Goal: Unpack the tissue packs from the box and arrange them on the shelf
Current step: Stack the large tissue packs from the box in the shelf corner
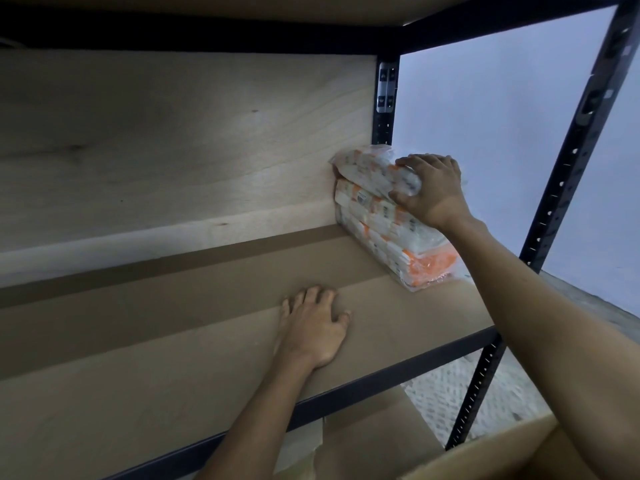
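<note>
Now the right hand (433,192) curls its fingers round the top pack (370,169) of a stack (391,237) in the shelf's (173,341) far right corner. The left hand (317,327) lies flat, fingers spread, empty, well left of the stack.

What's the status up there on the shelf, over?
Right grip clutching top tissue pack on the stack, shelf's right end. Left grip flat on shelf. Nothing seen blocking.
</note>
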Action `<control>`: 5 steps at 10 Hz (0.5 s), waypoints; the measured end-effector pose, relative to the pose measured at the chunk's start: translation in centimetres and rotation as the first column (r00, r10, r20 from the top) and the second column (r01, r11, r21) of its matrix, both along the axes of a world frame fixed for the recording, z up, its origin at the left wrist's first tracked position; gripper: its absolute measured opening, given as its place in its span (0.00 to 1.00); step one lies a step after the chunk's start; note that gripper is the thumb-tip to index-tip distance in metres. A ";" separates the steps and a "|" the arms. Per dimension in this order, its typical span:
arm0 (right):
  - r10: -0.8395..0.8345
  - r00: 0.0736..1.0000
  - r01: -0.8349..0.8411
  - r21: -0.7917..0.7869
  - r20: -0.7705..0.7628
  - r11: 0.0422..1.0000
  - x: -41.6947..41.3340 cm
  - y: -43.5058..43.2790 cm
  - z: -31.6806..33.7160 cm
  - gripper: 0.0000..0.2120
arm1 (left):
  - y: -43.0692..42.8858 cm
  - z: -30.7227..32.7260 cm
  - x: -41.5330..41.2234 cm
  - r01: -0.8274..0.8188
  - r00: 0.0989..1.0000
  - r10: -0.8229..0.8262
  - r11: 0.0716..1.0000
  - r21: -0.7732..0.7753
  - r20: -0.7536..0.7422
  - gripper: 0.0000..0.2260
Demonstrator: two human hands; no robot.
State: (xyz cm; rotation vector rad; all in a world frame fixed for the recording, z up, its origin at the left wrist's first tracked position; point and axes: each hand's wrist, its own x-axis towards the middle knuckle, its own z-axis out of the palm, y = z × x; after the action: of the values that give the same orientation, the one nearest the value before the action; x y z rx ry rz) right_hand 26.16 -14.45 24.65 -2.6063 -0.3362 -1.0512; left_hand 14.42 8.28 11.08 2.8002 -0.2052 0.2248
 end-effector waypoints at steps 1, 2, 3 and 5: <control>0.013 1.000 -0.013 -0.024 0.001 1.000 -0.6 -0.1 0.2 0.26 | 0.0 0.0 0.0 0.003 1.000 -0.003 1.000 -0.005 -0.005 0.24; 0.006 0.999 -0.007 -0.038 -0.035 0.999 -1.2 -0.2 0.6 0.28 | 0.1 0.0 0.0 0.002 1.000 -0.002 1.000 0.003 -0.007 0.24; -0.001 0.996 -0.004 -0.053 -0.085 0.999 -1.8 -0.3 0.8 0.29 | 0.0 0.0 0.1 0.004 1.000 -0.004 1.000 0.003 -0.006 0.24; 0.037 0.995 -0.039 -0.015 -0.093 0.999 -3.7 -1.0 1.1 0.27 | 0.0 0.1 0.0 0.000 1.000 0.000 1.000 0.005 -0.017 0.24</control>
State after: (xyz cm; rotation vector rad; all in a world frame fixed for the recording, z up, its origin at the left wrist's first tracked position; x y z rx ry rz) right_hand 22.51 -15.45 25.76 -2.6420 -0.3726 -0.9149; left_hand 14.43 8.23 11.23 2.8060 -0.2022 0.2012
